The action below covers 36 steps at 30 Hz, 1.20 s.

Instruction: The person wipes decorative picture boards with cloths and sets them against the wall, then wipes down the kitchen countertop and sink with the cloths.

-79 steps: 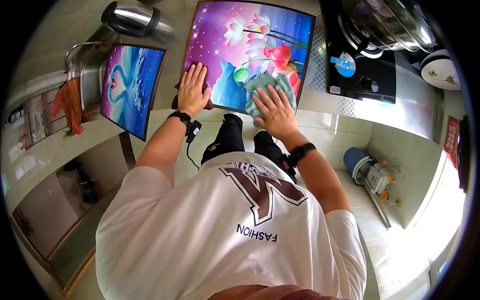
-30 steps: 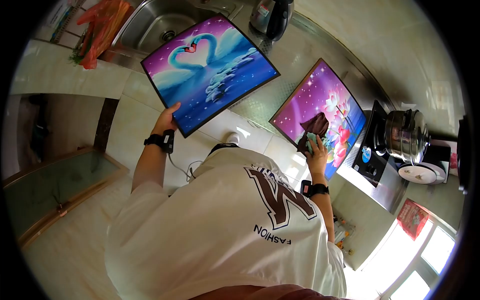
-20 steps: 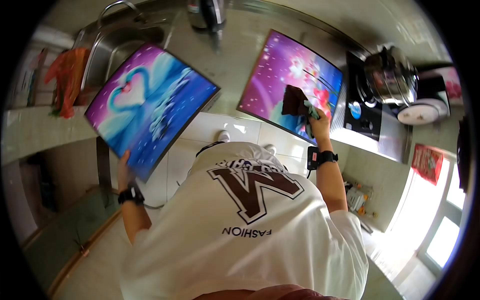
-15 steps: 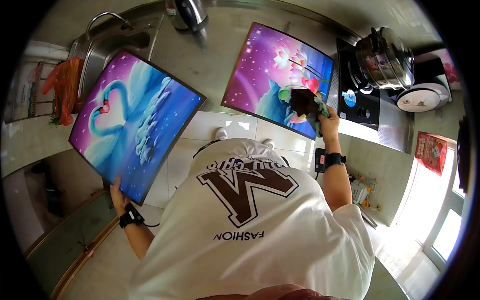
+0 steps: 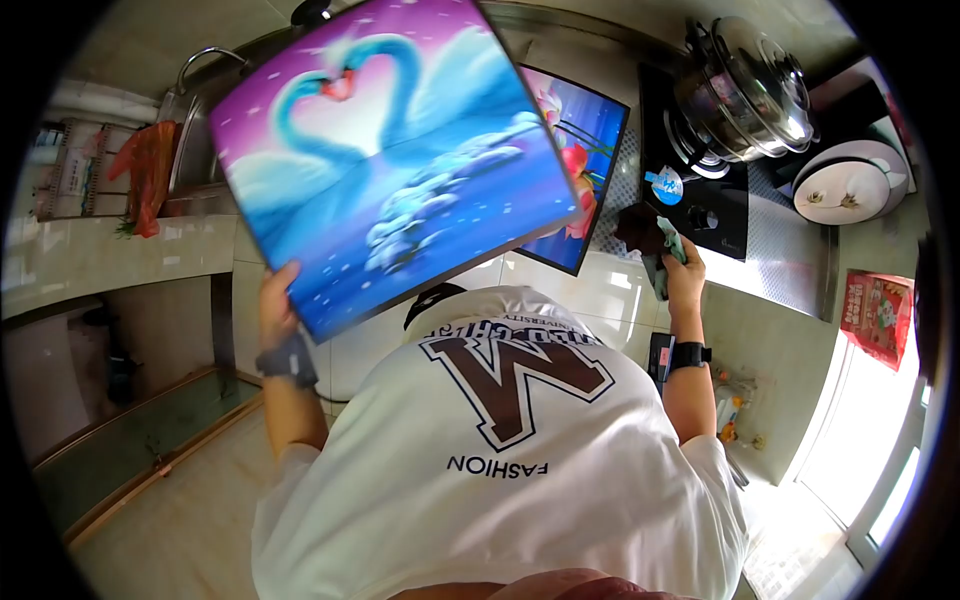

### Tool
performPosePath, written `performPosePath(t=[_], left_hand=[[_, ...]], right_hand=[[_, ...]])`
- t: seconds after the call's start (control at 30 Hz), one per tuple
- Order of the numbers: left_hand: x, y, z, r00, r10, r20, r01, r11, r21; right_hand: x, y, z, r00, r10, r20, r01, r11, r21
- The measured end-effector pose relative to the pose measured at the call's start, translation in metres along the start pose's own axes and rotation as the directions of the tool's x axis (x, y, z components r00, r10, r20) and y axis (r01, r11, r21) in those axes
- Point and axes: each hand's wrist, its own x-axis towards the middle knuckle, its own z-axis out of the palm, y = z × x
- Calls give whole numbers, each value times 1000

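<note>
My left hand, wearing a black wrist device, is closed on the lower left corner of a swan picture panel. The panel is raised and tilted over the counter, slightly blurred, showing two swans in blue and purple. It partly covers a second picture panel with flowers, which lies at the counter's front edge. My right hand grips a crumpled cloth, dark brown and pale green, to the right of the flower panel and in front of the stove. Some of the right fingers are hidden by the cloth.
A black gas stove with a steel steamer pot stands at right, beside a white lid-like round item. At left are a sink tap and an orange-red plastic bag. A red packet hangs at right.
The swan panel has moved up and right with my left hand, from beside the sink to over the flower panel. My right hand has drawn the cloth rightward off the flower panel.
</note>
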Motion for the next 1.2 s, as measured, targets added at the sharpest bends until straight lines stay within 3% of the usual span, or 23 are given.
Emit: performPosePath(t=[0.03, 0.1, 0.2, 0.3, 0.33, 0.47, 0.63, 0.67, 0.73, 0.77, 0.8, 0.83, 0.87, 0.9, 0.97, 1.03, 1.1, 1.13, 1.2], left_hand=[[12, -30, 46, 998, -60, 13, 59, 998, 11], [27, -50, 94, 987, -102, 120, 96, 994, 54], [32, -18, 99, 948, -199, 247, 179, 979, 103], [68, -22, 101, 909, -287, 302, 248, 955, 163], [79, -25, 103, 889, -341, 305, 301, 938, 171], [97, -37, 121, 847, -410, 339, 353, 909, 220], [143, -76, 92, 817, -495, 295, 394, 854, 341], [156, -91, 81, 832, -510, 217, 388, 815, 430], [138, -66, 102, 840, -537, 80, 359, 660, 660], [148, -66, 95, 839, -538, 81, 362, 662, 656], [163, -68, 83, 910, -413, 41, 87, 286, 954], [173, -69, 75, 957, -278, 81, -145, -216, 965], [132, -16, 112, 990, -116, 82, -111, -266, 958], [132, -8, 109, 990, -118, 76, -105, -259, 960], [136, 2, 97, 986, 69, 149, -141, -112, 984], [134, 15, 100, 986, 37, 163, -161, -53, 986], [131, 17, 104, 952, -61, 302, -285, 194, 939], [136, 6, 104, 953, -66, 297, -279, 199, 939], [147, -29, 111, 879, -136, 457, -289, 611, 737]], right_hand=[[12, 25, -21, 1000, -11, -22, 9, 997, -80], [7, 46, -45, 1000, 15, -1, -15, 1000, -10], [-43, 14, -45, 998, 34, -49, -33, 999, 37], [-71, 29, -50, 985, 54, -162, -45, 997, 60], [-77, 33, -52, 985, 73, -156, -48, 986, 162], [-109, 38, -60, 956, 202, -211, -164, 969, 183], [-110, 39, -53, 962, 187, -198, -143, 965, 221], [-108, 37, -51, 967, 171, -189, -124, 964, 235], [-104, 25, -41, 968, 171, -185, -130, 968, 213], [-102, 18, -34, 968, 173, -182, -137, 971, 195], [-100, 9, -25, 969, 170, -181, -136, 972, 190], [-96, -3, -16, 971, 166, -174, -127, 968, 217], [-92, -14, -7, 973, 161, -167, -118, 963, 244], [-86, -24, 1, 974, 158, -161, -117, 964, 237], [-72, -45, 17, 976, 151, -155, -122, 975, 186], [-53, -63, 45, 987, 125, -98, -88, 942, 323], [-34, -79, 81, 998, 37, 51, -58, 868, 493], [-30, -92, 101, 987, 42, 155, -124, 811, 572], [-32, -133, 151, 951, 16, 308, -221, 734, 642]])
